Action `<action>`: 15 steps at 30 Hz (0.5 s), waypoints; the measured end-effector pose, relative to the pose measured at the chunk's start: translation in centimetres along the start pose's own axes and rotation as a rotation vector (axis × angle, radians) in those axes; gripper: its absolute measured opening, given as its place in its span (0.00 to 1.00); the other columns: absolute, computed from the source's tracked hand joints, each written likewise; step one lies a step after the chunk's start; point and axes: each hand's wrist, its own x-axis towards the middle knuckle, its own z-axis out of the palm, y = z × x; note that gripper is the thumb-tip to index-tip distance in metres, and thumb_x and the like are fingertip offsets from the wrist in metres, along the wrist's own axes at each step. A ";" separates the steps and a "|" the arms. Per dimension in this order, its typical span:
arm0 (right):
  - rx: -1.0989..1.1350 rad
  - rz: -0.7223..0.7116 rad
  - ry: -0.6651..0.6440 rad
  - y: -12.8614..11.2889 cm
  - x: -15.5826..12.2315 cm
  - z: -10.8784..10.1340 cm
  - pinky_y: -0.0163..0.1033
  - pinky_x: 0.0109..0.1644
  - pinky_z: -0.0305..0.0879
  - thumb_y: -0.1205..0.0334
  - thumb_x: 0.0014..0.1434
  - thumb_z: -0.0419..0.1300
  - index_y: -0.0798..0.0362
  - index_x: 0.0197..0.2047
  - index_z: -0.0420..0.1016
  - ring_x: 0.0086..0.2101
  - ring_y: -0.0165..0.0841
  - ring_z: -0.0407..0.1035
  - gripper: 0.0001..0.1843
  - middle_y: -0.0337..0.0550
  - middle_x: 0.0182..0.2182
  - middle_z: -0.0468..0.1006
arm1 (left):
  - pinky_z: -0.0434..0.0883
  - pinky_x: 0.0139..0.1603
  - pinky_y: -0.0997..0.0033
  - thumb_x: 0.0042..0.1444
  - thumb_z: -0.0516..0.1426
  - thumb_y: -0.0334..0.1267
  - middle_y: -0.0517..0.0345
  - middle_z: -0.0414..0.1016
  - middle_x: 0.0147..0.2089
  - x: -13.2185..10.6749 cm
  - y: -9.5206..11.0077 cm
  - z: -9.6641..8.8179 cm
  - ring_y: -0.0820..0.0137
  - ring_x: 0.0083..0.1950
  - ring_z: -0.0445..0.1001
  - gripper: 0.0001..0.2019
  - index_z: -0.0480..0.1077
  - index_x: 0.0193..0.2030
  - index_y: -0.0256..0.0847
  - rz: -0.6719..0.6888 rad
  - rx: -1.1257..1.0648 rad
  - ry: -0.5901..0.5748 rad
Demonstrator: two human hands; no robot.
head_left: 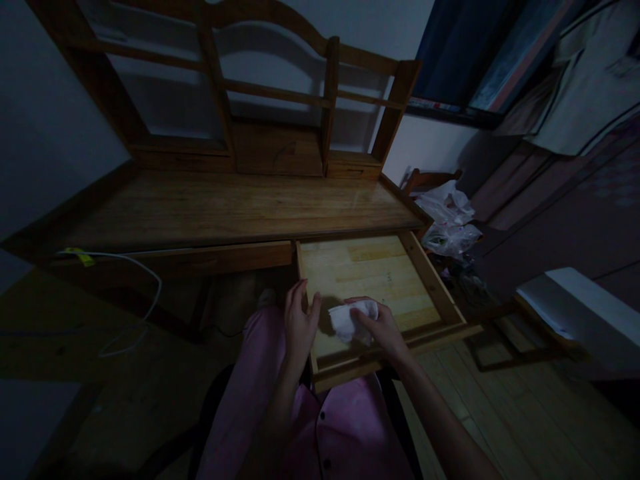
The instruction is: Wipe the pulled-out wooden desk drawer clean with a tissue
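A wooden drawer (370, 250) is pulled out of the desk above my lap, with its bare, pale bottom showing. My right hand (383, 327) holds a crumpled white cloth (345, 323) over the drawer's bottom, thumb on top of it. Whether the cloth is fabric or paper, I cannot tell. At the drawer's left side wall is my left hand (300, 323), its thumb apart from the fingers and nothing visible in it. It looks to be touching that wall, though the contact is hard to make out in the dim light.
The desk top (240, 203) runs behind the drawer, with a wooden shelf unit (277, 150) on it. A white cable (159, 287) hangs at the left front. Plastic bags (447, 213) lie to the right, near a white box (590, 307) on a low wooden stand. Clothes (575, 100) hang at upper right.
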 end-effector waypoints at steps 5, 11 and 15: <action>0.038 0.014 0.019 -1.6 -0.6 0.1 0.34 0.36 0.67 0.51 0.54 0.66 0.53 0.50 0.78 0.34 0.32 0.71 0.23 0.43 0.38 0.80 | 0.66 0.62 0.59 0.61 0.58 0.45 0.52 0.76 0.53 0.2 3.2 -1.1 0.62 0.58 0.72 0.12 0.76 0.48 0.45 -0.012 -0.168 -0.130; 0.006 -0.020 -0.028 -3.0 -1.4 0.2 0.33 0.33 0.66 0.52 0.55 0.66 0.50 0.57 0.73 0.30 0.30 0.69 0.28 0.39 0.34 0.78 | 0.73 0.54 0.61 0.55 0.64 0.46 0.49 0.81 0.49 -0.2 4.3 -1.4 0.61 0.50 0.78 0.16 0.78 0.47 0.41 -0.238 -0.495 -0.510; -0.061 -0.052 -0.058 -3.5 -1.7 0.1 0.34 0.36 0.67 0.55 0.57 0.65 0.48 0.58 0.72 0.32 0.31 0.69 0.26 0.39 0.38 0.79 | 0.76 0.47 0.62 0.52 0.65 0.47 0.49 0.82 0.46 -0.6 4.8 -1.4 0.60 0.46 0.79 0.17 0.80 0.44 0.40 -0.257 -0.556 -0.600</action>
